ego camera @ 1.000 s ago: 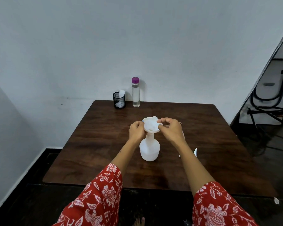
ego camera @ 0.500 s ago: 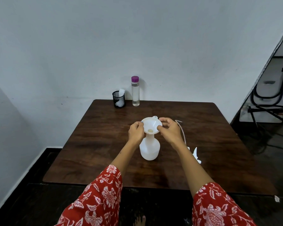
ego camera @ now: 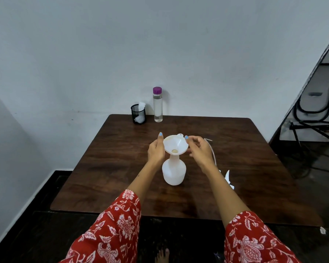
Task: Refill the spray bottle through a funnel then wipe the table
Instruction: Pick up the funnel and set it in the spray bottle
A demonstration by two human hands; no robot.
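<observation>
A white spray bottle (ego camera: 174,172) without its head stands in the middle of the brown table (ego camera: 245,168). A white funnel (ego camera: 176,144) sits in its neck. My left hand (ego camera: 156,149) lies along the funnel's left rim with its fingers straight, touching it. My right hand (ego camera: 199,149) hovers just right of the funnel with loosely curled fingers, its index fingertip beside the rim tab. The spray head (ego camera: 228,178) and its dip tube (ego camera: 213,152) lie on the table behind my right forearm. A clear bottle of liquid with a purple cap (ego camera: 157,105) stands at the far edge.
A black mesh cup (ego camera: 138,114) holding something white stands left of the clear bottle, against the wall. Folded metal furniture (ego camera: 311,114) leans at the right beyond the table. The floor is dark, and my bare foot shows below the near table edge.
Both hands pinched the funnel rim while it settled into the bottle neck. Now the fingers have loosened and spread off the rim, and the right hand has drawn slightly away.
</observation>
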